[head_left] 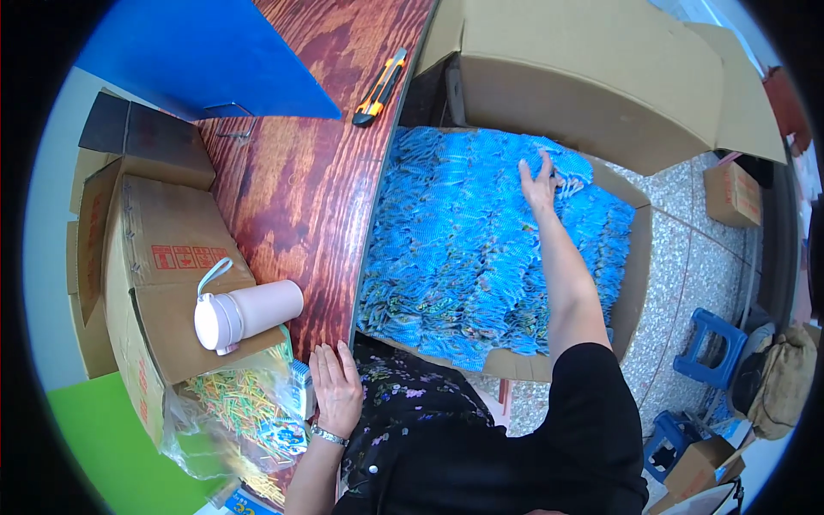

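Blue packets (463, 232) fill the open carton (637, 275), right of the table (292, 189).
Right hand (541, 183): fingers spread wide, on the packets toward the far side. Left hand (336, 390): flat, fingers extended, at the table edge near the pink bottle (262, 309).

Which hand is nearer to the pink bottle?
Left. The left hand rests at the wooden table's edge near the pink bottle; the right hand is farther off, at the blue pile's far side.
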Demonstrator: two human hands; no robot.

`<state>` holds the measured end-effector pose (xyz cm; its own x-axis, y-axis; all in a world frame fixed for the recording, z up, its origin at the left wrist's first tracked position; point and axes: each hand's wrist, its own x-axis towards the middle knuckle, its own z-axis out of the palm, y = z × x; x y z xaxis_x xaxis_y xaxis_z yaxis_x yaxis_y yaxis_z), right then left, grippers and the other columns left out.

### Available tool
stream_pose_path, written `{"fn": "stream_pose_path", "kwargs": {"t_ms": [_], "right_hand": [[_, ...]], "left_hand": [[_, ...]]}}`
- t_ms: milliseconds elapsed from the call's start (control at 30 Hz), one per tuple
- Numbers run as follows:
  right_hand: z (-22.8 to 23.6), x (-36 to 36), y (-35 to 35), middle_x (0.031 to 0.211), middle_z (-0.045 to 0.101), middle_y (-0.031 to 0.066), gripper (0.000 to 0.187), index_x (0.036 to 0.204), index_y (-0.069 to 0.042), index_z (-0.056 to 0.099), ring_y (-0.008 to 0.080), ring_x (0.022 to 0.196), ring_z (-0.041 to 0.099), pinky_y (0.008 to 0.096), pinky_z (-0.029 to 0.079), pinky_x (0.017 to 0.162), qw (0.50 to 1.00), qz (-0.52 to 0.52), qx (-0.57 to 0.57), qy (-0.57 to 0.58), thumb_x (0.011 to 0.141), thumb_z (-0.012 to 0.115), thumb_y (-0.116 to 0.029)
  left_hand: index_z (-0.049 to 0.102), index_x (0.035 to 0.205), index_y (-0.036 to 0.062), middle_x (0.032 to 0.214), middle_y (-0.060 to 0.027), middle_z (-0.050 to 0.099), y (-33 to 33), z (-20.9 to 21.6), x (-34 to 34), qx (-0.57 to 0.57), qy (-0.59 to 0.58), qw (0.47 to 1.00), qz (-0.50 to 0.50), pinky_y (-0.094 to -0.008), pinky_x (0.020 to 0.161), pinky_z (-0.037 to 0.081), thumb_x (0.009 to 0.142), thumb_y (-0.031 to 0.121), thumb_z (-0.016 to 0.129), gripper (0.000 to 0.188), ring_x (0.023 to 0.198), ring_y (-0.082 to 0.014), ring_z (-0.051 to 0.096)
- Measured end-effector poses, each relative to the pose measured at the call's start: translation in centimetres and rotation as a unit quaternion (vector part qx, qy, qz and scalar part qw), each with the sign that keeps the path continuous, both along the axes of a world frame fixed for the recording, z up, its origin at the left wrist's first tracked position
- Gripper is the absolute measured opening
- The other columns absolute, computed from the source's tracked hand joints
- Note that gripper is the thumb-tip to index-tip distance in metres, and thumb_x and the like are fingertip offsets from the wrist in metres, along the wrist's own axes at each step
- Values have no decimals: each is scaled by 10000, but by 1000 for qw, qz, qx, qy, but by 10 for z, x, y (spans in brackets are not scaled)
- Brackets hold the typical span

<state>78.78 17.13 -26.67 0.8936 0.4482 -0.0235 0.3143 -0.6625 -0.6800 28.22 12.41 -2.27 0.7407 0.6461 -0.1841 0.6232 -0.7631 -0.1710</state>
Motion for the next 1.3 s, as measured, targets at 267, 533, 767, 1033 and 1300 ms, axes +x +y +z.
{"fn": "stream_pose_path", "kwargs": {"t_ms": [267, 533, 767, 1033, 1300], "right_hand": [[64, -10, -55, 1419, 364, 343, 891, 1516, -137, 171, 458, 1227, 482, 453, 401, 1029, 996, 82, 9, 12, 846, 654, -469], [-17, 73, -56, 1304, 458, 211, 853, 1408, -21, 315, 310, 1242, 446, 404, 384, 1051, 970, -47, 194, 138, 743, 806, -233], [-9, 65, -34, 1300, 438, 178, 655, 1355, -102, 362, 288, 1158, 501, 381, 453, 953, 994, 1, 75, 77, 796, 698, -50], [-21, 67, -23, 1311, 426, 173, 593, 1340, -135, 364, 289, 1175, 478, 383, 416, 992, 990, 111, 57, 67, 820, 616, -2], [2, 63, -60, 1442, 298, 273, 836, 1479, -87, 171, 378, 1321, 361, 424, 333, 1089, 994, 33, 87, 66, 824, 684, -164]], "left_hand": [[359, 1342, -159, 1240, -395, 464, -2, 8, -10, 13, 14, 1000, 17, -584, 1089, 304, 818, 32, 496, 574, 1206, -520, 457], [361, 1339, -153, 1224, -391, 473, 2, 4, -9, 0, -12, 1000, 2, -581, 1080, 317, 817, 28, 491, 567, 1192, -521, 465], [361, 1339, -151, 1236, -392, 463, 1, 9, -7, -14, -4, 1000, 20, -580, 1079, 319, 814, 31, 500, 572, 1212, -524, 446], [371, 1334, -154, 1243, -393, 456, 1, 11, -4, -5, -9, 1000, 18, -578, 1075, 329, 820, 39, 506, 566, 1217, -525, 440], [363, 1343, -142, 1251, -391, 454, 3, 9, -4, -16, -17, 1000, 20, -571, 1080, 323, 841, 39, 476, 545, 1209, -522, 446]]}}
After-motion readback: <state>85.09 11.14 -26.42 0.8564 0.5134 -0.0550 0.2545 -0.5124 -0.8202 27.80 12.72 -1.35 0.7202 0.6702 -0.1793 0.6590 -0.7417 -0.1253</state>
